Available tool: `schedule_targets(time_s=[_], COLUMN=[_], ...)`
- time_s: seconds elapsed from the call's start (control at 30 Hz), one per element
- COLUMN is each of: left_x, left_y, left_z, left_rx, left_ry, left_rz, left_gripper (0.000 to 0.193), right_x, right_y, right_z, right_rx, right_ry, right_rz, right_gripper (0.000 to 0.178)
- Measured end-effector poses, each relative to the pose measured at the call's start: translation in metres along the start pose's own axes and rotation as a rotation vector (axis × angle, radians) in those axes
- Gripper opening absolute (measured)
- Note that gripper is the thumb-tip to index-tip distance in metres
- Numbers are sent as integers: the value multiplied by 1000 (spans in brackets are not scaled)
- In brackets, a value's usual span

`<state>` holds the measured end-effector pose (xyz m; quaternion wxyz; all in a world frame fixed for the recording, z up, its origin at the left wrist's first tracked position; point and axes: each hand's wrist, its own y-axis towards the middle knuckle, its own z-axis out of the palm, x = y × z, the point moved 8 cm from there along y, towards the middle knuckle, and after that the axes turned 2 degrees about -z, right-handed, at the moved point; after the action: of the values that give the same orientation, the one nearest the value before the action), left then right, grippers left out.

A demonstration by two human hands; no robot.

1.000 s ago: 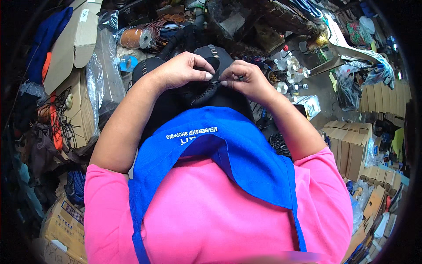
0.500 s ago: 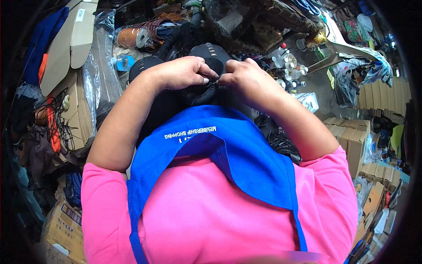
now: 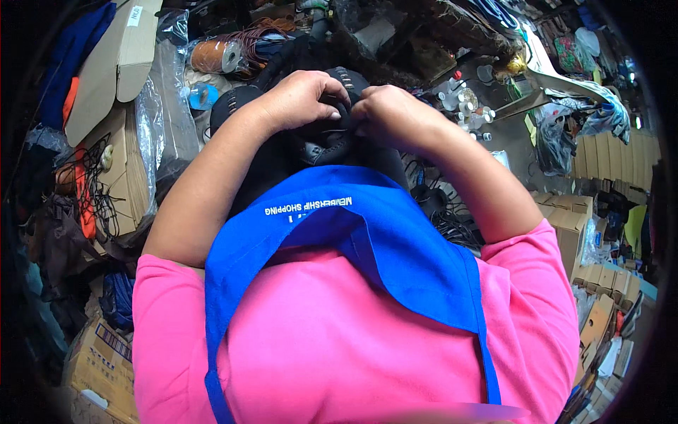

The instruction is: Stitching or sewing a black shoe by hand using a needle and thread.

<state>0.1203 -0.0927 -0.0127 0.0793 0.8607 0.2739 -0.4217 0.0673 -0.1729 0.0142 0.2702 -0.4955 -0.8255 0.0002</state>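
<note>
A black, leathery piece with a puckered, seam-like edge (image 3: 323, 151) lies in my lap between my knees; its kind is hard to make out. My left hand (image 3: 307, 100) is curled round its upper part, with thumb and fingers bent toward each other. Close beside it, my right hand (image 3: 395, 116) is closed, its fingertips pressed together at the right side of the black piece. Whatever those fingertips pinch is hidden behind the hand. A blue apron (image 3: 304, 194) covers my lap just below both hands.
An orange thread spool (image 3: 216, 56) lies beyond my left knee. Several small bottles (image 3: 467, 109) stand on the floor at the right. Cardboard (image 3: 106, 78) leans at the left, and flattened boxes (image 3: 565, 226) are stacked at the right. Black cords (image 3: 452, 219) lie beside my right thigh.
My left hand has shifted up and right, its fingers now more curled. My right hand has moved slightly left and turned inward. More of the black piece shows below them.
</note>
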Motion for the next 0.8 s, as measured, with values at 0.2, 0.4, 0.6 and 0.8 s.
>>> schedule_targets(time_s=[0.2,0.4,0.6,0.8], left_x=[-15,-7,17,62], left_y=[-30,-98,-134,-137], left_z=[-7,-13,-16,-72], left_rx=[-330,-211,81,-314], left_ry=[127,134,-9,-328], left_rz=[10,-250,-405,-482], left_gripper=[37,42,26,26], right_x=[-37,-50,-60,-129], right_y=[-11,-33,-38,-62], right_z=[21,18,14,-3], right_rx=[-43,-159,-363,-1003], right_ry=[519,590,275,2081], right_rz=[207,148,75,205], right_gripper=[19,34,28,42])
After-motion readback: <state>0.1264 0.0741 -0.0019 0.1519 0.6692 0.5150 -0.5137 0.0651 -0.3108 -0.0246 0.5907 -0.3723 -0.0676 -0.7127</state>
